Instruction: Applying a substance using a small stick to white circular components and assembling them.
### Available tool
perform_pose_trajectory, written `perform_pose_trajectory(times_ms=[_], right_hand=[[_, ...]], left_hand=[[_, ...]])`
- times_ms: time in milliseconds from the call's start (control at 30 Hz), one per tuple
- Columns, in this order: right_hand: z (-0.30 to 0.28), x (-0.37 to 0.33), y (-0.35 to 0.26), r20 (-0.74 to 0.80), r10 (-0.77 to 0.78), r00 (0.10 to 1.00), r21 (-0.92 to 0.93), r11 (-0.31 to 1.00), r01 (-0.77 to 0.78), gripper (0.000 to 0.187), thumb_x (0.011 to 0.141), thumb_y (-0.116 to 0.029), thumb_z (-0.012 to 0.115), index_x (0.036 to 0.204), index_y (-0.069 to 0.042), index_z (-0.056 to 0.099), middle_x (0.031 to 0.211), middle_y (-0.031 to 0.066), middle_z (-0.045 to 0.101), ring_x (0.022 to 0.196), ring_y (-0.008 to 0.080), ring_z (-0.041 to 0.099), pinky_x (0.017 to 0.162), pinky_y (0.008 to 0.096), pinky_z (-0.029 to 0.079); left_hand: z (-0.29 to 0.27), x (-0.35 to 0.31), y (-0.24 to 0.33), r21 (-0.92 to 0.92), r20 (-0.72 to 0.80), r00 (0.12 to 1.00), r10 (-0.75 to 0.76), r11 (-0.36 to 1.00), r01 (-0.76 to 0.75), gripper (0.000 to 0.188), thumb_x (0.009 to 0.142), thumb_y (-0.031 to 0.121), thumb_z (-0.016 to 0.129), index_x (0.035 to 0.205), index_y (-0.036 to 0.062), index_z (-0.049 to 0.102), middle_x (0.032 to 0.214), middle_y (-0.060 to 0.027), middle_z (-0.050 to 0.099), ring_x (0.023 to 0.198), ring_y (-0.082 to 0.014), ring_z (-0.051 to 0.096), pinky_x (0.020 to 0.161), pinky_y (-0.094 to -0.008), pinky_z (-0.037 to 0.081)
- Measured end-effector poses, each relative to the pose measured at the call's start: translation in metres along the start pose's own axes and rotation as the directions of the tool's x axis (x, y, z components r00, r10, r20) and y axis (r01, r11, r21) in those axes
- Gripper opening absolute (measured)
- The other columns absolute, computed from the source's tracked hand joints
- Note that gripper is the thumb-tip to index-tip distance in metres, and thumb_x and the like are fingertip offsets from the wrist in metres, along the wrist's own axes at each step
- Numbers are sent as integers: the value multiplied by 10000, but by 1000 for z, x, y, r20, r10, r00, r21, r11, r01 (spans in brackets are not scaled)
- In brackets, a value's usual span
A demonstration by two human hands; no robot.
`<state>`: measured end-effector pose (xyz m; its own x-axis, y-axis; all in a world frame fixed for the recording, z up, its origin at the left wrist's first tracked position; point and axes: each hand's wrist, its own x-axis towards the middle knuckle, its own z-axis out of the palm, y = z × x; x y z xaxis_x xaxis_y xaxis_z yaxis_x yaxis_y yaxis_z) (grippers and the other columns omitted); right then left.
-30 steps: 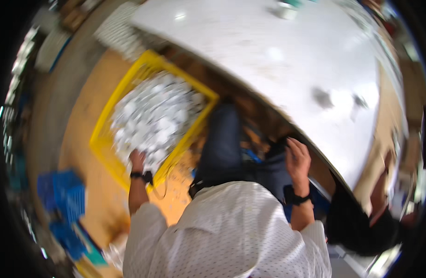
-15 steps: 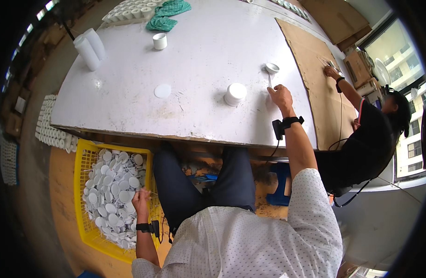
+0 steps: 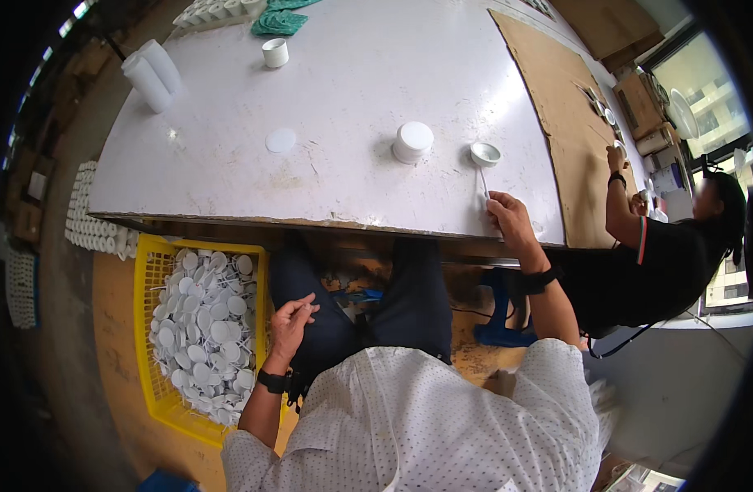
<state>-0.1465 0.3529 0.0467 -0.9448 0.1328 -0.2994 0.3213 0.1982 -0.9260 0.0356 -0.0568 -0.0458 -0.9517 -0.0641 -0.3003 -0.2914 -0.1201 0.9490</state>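
My right hand [image 3: 514, 221], at the table's front edge, pinches a thin white stick [image 3: 484, 182]. The stick's far end meets the rim of a small round white dish [image 3: 485, 154]. To the left of the dish is a short white round tub-like piece [image 3: 413, 143] with a flat top. My left hand [image 3: 291, 328] is over my left thigh, its fingers drawn together; anything between them is too small to make out. Beside it stands a yellow basket [image 3: 142, 353] heaped with flat white discs on thin stems [image 3: 197, 328].
On the white table [image 3: 343, 90] lie a flat white disc [image 3: 280, 140], a white cup-shaped piece [image 3: 275, 53], white rolls [image 3: 151, 78] and a green cloth [image 3: 278, 23]. Cardboard [image 3: 557, 107] covers the right side, where a co-worker [image 3: 663, 254] handles small white pieces.
My left hand has left the basket's side and come over my thigh. My right hand has drawn nearer the table edge with the stick. The dish sits closer to me, and the co-worker's hands have moved.
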Motion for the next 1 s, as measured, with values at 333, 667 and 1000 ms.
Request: perform_pose_trajectory(times_ms=[333,667,1000], right_hand=[[53,-130,38,447,210,869,162,937,-310,218,936,-137,454,1085,-47,586,686,-17,568,569,48,502,513,170,404],[120,-156,37,734,-208,646,-75,921,382,227,857,-87,566,1062,-6,623,664,142,631,533,156,597,522,275,476],[95,40,-44,-148,-487,860,-358,838,413,438,734,-312,713,942,49,580,729,67,579,600,117,535,543,229,442]], left_hand=[[113,33,50,-153,484,875,32,987,49,591,839,91,617,1314,-17,282,1314,-214,407,1145,-254,495,887,-317,463],[104,48,27,-151,185,968,167,978,-140,695,723,-36,684,1300,-17,296,1112,-128,544,967,-201,592,832,-284,497],[66,30,52,-426,43,994,104,901,-76,543,740,-78,634,1210,15,379,1081,-122,558,916,-233,622,661,-258,522]])
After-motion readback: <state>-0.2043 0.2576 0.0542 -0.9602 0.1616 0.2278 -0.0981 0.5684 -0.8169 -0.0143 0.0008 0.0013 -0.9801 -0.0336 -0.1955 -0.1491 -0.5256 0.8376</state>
